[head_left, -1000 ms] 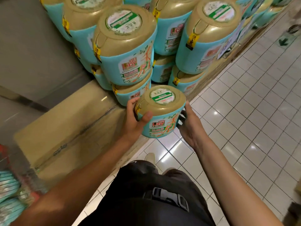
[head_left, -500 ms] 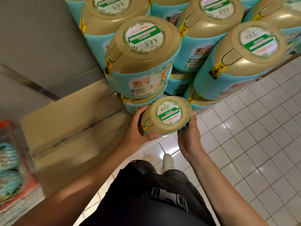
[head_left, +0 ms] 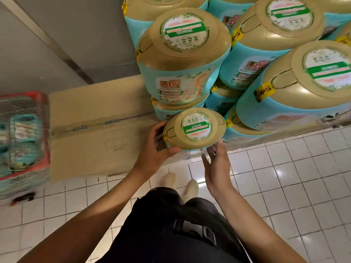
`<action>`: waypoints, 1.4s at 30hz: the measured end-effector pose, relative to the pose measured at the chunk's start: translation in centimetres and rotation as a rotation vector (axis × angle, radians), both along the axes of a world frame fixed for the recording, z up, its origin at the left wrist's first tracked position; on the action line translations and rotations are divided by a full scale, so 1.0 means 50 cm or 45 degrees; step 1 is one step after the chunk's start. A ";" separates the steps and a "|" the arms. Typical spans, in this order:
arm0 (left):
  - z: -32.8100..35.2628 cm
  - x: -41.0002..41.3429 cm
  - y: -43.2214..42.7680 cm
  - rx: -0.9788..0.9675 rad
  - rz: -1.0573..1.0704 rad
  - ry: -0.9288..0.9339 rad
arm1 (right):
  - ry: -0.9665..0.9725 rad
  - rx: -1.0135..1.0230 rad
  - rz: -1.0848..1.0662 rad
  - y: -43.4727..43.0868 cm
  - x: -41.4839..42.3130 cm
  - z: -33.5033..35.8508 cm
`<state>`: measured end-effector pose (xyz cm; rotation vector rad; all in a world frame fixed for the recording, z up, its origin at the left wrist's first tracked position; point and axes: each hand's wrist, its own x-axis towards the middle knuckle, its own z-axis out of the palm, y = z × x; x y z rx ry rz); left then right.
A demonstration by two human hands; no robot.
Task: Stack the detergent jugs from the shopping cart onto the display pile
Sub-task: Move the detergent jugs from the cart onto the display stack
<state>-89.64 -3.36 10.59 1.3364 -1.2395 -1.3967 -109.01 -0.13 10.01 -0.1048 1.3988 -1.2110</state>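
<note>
"Liby" lettering on stacked jug (head_left: 182, 59)

glossy plastic jug (head_left: 194, 129), matt cardboard box (head_left: 95, 126)

Shop (stacked jugs (head_left: 182, 59), cart (head_left: 24, 137))

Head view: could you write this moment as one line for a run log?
step: placing jug at pile base | left hand: gripping jug | right hand: open beside jug | cart: holds more jugs
</note>
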 end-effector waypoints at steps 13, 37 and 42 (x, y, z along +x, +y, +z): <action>-0.018 0.116 0.234 0.156 0.497 -0.226 | 0.082 0.198 0.905 0.062 0.087 -0.047; -0.050 0.850 0.851 0.394 1.439 -0.118 | 0.197 -0.060 1.799 0.252 0.915 -0.025; -0.022 0.985 0.817 0.246 1.527 -0.057 | 0.229 -0.078 1.884 0.231 1.018 -0.021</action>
